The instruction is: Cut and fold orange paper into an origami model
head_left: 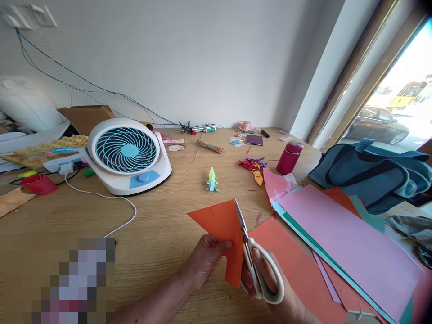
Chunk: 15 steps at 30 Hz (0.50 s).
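Note:
My left hand [205, 258] pinches a folded piece of orange paper [219, 220], thumb on top and fingers behind it. The paper comes to a point at the left, and a strip of it hangs down beside my thumb. In my right hand [270, 279] are white-handled scissors [278, 276], with fingers through the loops. Their blades lie along the paper's right edge, pointing away from me; whether they are cutting I cannot tell. Beyond the paper stands a small green and light-blue folded paper figure [212, 181]. A larger orange sheet [290, 261] lies under and beside my right hand.
Stacked coloured sheets [337, 234] cover the right side, before a blue bag [367, 173]. A red flask [289, 157] stands near paper scraps [251, 165]. At left are a white fan [130, 155], its cable and a red cup [38, 183]. A stick bundle [209, 146] lies behind.

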Each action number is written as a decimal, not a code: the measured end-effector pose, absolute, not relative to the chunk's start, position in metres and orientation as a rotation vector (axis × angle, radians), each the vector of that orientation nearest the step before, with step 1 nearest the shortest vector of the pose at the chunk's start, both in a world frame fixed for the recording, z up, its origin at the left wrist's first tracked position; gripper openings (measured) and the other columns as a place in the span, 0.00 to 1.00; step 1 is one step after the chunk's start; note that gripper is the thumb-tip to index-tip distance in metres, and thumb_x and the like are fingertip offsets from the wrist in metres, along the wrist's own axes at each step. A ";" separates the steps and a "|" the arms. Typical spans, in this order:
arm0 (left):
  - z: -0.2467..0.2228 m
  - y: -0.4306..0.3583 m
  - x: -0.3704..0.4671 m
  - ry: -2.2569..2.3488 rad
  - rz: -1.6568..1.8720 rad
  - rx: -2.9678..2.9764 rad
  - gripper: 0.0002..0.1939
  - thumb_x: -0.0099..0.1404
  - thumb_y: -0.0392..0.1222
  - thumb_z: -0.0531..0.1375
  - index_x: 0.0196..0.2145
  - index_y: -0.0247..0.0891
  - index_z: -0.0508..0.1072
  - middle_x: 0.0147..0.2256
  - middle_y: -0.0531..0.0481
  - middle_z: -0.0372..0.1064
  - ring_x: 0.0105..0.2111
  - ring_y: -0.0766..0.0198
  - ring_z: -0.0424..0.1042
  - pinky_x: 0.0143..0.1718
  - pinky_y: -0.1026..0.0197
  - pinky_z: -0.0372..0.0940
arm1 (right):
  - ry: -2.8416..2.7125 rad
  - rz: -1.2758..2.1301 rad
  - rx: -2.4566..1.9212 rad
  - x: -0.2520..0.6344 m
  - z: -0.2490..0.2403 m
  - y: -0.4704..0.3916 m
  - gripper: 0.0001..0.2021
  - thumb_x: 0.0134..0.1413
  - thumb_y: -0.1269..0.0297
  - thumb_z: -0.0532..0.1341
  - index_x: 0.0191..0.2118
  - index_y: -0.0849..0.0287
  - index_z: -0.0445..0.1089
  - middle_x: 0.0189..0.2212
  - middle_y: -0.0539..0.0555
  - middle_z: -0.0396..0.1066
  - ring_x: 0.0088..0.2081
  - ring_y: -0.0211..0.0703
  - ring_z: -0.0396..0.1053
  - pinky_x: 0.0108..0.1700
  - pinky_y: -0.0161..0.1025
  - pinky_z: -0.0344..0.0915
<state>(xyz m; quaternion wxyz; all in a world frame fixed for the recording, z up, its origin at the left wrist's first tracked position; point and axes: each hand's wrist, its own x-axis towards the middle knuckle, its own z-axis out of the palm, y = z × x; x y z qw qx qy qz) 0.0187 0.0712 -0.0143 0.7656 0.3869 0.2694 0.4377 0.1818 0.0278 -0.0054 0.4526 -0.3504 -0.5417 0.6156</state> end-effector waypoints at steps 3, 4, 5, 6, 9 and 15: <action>-0.016 0.071 0.019 0.601 0.950 0.841 0.16 0.56 0.48 0.72 0.37 0.32 0.82 0.30 0.42 0.79 0.37 0.50 0.77 0.45 0.52 0.67 | -1.330 1.522 -0.860 0.181 -0.004 0.028 0.30 0.64 0.39 0.48 0.21 0.58 0.61 0.14 0.49 0.57 0.19 0.36 0.57 0.23 0.35 0.54; -0.016 0.071 0.019 0.603 0.950 0.836 0.17 0.55 0.48 0.72 0.37 0.32 0.82 0.30 0.42 0.79 0.37 0.49 0.77 0.44 0.52 0.67 | -1.330 1.524 -0.862 0.181 -0.004 0.028 0.29 0.64 0.39 0.48 0.22 0.58 0.61 0.14 0.49 0.57 0.19 0.36 0.57 0.23 0.35 0.54; -0.016 0.071 0.019 0.602 0.948 0.831 0.17 0.55 0.48 0.72 0.37 0.32 0.82 0.30 0.42 0.79 0.37 0.49 0.77 0.44 0.52 0.67 | -1.330 1.527 -0.865 0.182 -0.004 0.028 0.29 0.64 0.39 0.48 0.22 0.58 0.62 0.14 0.49 0.58 0.19 0.36 0.57 0.23 0.35 0.53; -0.016 0.071 0.019 0.600 0.945 0.827 0.17 0.54 0.48 0.72 0.37 0.32 0.82 0.30 0.42 0.79 0.37 0.49 0.77 0.44 0.52 0.67 | -1.331 1.531 -0.868 0.182 -0.004 0.028 0.29 0.65 0.39 0.48 0.22 0.58 0.62 0.14 0.49 0.58 0.19 0.36 0.57 0.23 0.35 0.53; -0.016 0.071 0.019 0.598 0.930 0.826 0.18 0.54 0.49 0.72 0.39 0.33 0.82 0.30 0.43 0.79 0.37 0.48 0.77 0.43 0.51 0.67 | -1.334 1.529 -0.873 0.183 -0.006 0.028 0.29 0.66 0.41 0.47 0.22 0.57 0.61 0.15 0.49 0.58 0.20 0.36 0.57 0.23 0.36 0.53; -0.016 0.072 0.019 0.606 0.940 0.832 0.19 0.54 0.49 0.72 0.39 0.33 0.82 0.30 0.43 0.79 0.36 0.48 0.78 0.44 0.51 0.67 | -1.313 1.542 -0.860 0.183 -0.007 0.027 0.28 0.65 0.40 0.48 0.22 0.57 0.62 0.14 0.49 0.58 0.20 0.38 0.57 0.23 0.36 0.53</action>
